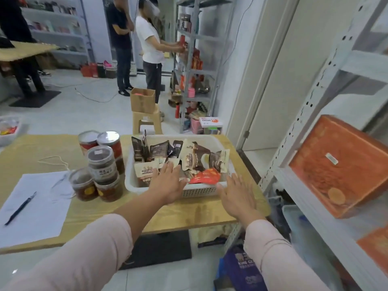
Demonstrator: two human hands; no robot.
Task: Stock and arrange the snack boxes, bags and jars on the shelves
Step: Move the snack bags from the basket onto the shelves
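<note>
Both grips are empty, fingers straight; your right hand (235, 198) is by the near right corner of the white perforated plastic basket (199, 191), your left hand (168, 183) over its near rim, just above the brown and cream foil snack bags (197, 158). The basket's long side lies across you, so the left is nearer the bags; the white metal shelves (298, 120) stand to your right.

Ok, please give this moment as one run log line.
left hand: open, above snack bags in white basket | right hand: open, at basket's near corner | held: nothing | jars: on table, left of basket
</note>
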